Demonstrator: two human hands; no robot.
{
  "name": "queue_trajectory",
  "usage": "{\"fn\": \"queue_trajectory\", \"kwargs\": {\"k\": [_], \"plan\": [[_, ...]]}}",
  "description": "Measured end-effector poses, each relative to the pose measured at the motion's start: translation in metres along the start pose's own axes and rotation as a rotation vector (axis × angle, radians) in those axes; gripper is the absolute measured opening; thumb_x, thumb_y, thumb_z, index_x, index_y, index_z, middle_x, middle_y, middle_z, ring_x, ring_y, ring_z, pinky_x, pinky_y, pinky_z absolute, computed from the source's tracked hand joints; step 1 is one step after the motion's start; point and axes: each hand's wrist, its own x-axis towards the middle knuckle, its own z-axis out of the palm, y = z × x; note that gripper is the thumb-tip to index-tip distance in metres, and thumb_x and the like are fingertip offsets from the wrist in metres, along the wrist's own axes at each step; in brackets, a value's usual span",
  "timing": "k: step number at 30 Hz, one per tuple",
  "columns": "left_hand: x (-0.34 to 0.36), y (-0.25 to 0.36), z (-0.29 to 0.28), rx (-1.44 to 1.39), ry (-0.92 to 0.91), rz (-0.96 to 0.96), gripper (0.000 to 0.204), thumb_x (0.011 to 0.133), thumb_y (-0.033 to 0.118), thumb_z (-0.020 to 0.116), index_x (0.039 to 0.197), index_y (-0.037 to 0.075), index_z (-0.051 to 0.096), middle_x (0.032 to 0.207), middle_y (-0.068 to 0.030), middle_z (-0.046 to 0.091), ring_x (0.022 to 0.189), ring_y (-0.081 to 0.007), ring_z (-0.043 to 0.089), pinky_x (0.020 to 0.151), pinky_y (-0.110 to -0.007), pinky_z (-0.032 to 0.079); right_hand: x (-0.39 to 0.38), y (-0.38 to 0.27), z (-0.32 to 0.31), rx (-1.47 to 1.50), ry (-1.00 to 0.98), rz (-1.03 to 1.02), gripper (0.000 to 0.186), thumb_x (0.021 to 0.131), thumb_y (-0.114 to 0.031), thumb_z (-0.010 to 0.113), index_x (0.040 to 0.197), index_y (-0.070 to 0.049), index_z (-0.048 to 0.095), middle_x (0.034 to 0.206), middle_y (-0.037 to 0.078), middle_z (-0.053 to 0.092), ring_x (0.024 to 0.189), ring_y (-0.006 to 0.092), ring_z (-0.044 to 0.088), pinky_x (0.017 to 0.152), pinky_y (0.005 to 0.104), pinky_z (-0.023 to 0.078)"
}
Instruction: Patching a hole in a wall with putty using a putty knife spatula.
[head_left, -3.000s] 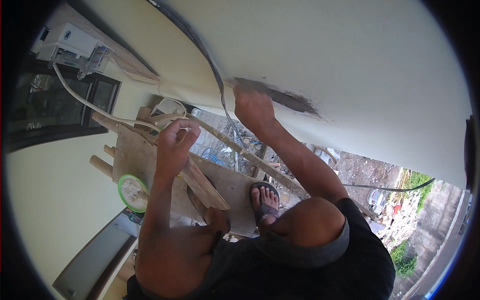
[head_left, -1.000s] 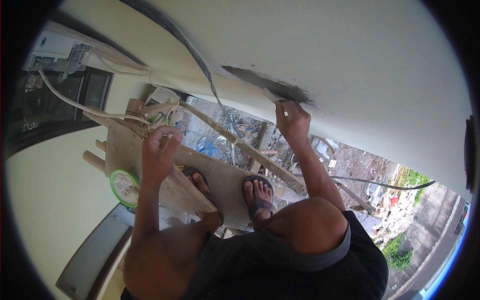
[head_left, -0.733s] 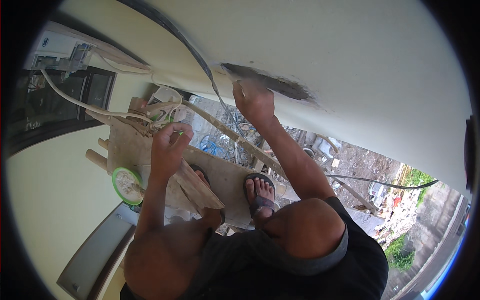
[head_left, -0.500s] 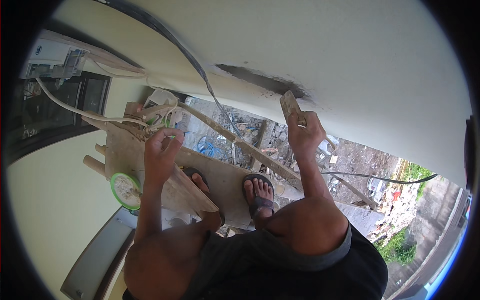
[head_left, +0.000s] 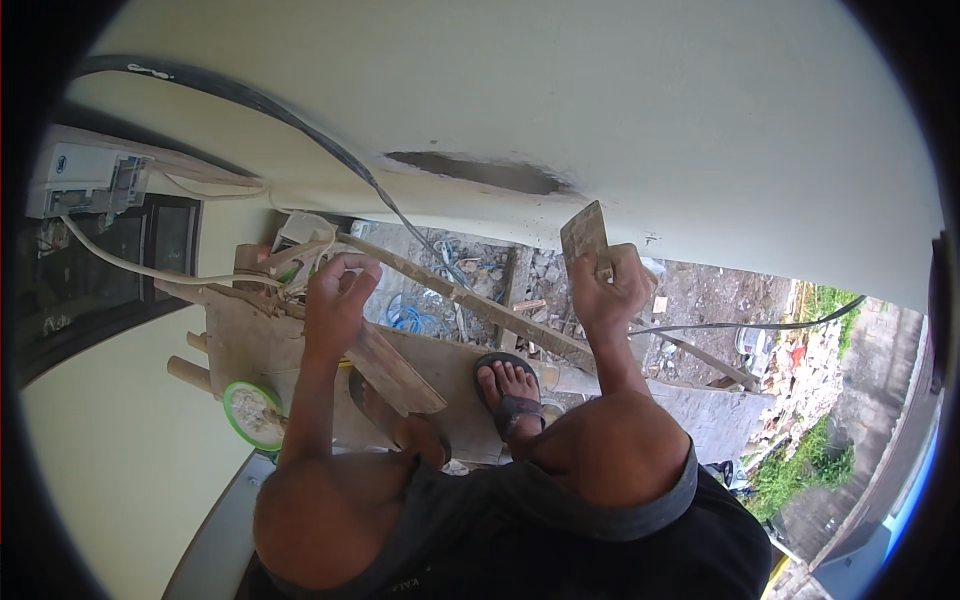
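Observation:
My right hand [head_left: 612, 290] is closed around a trowel [head_left: 585, 235], its flat blade smeared and pointing up toward the wall. The blade stands apart from the wall, below the right end of a long dark grey patch [head_left: 480, 172] in the pale surface. My left hand [head_left: 338, 295] is closed, fingers curled, on a wooden board [head_left: 395, 368] that slants from beneath it toward my knees. The grip itself is partly hidden. To the left of my left forearm, a green-rimmed bucket [head_left: 254, 416] holds a pale, lumpy mix.
My sandalled feet stand on a plank platform [head_left: 465, 385]. A long timber [head_left: 480, 305] runs beyond it, above rubble-strewn ground [head_left: 715, 295]. A black cable [head_left: 290, 125] hangs along the wall [head_left: 720, 130]. At left are a white electrical box [head_left: 85, 180] and a dark window [head_left: 110, 260].
The trowel has come away from the wall patch, and its blade now shows more broadly. My left hand and the board have shifted slightly right, and the board now covers more of my left foot.

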Motion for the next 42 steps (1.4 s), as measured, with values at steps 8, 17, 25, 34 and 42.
{"fn": "queue_trajectory", "kwargs": {"k": [8, 17, 25, 34, 42], "plan": [[0.008, 0.005, 0.002, 0.017, -0.072, 0.065, 0.015, 0.084, 0.017, 0.065, 0.088, 0.003, 0.065, 0.054, 0.0092, 0.034, 0.051, -0.0016, 0.029, 0.047, -0.024, 0.023, 0.034, 0.025, -0.012, -0.031, -0.085, 0.014, 0.008, 0.075, 0.0, 0.069, 0.081, -0.003, 0.064, 0.073, 0.014, 0.064, 0.06, 0.0273, 0.063, 0.054, 0.0339, 0.049], [0.014, -0.004, 0.002, -0.037, -0.056, 0.058, 0.016, 0.083, 0.018, 0.065, 0.088, 0.002, 0.065, 0.056, 0.0072, 0.042, 0.052, -0.0022, 0.033, 0.048, -0.023, 0.027, 0.041, 0.013, -0.004, -0.036, -0.087, -0.111, 0.008, 0.075, -0.002, 0.069, 0.081, -0.005, 0.064, 0.074, 0.01, 0.065, 0.06, 0.0283, 0.063, 0.054, 0.0337, 0.049], [0.011, 0.011, 0.006, 0.014, -0.129, 0.052, 0.017, 0.083, 0.017, 0.066, 0.088, 0.001, 0.065, 0.055, 0.0064, 0.044, 0.051, -0.002, 0.035, 0.048, -0.022, 0.027, 0.05, -0.017, 0.02, 0.049, -0.138, -0.119, 0.008, 0.076, -0.004, 0.07, 0.081, -0.004, 0.064, 0.073, 0.012, 0.066, 0.059, 0.0271, 0.064, 0.052, 0.033, 0.049], [0.005, 0.0, 0.0, 0.012, -0.086, 0.026, 0.017, 0.083, 0.018, 0.066, 0.088, 0.002, 0.066, 0.053, 0.0083, 0.037, 0.05, -0.0023, 0.031, 0.047, -0.023, 0.025, 0.052, -0.045, 0.064, 0.104, -0.162, -0.161, 0.007, 0.076, -0.006, 0.071, 0.079, -0.006, 0.065, 0.069, 0.012, 0.064, 0.054, 0.0278, 0.062, 0.048, 0.0348, 0.047], [0.002, 0.001, -0.004, 0.009, -0.042, -0.035, 0.016, 0.082, 0.018, 0.066, 0.087, 0.003, 0.067, 0.053, 0.0085, 0.035, 0.049, -0.002, 0.029, 0.046, -0.024, 0.023, 0.045, -0.072, 0.112, 0.117, -0.153, -0.291, 0.008, 0.077, -0.007, 0.069, 0.077, -0.007, 0.061, 0.064, 0.009, 0.059, 0.054, 0.0275, 0.06, 0.048, 0.037, 0.048]]}}
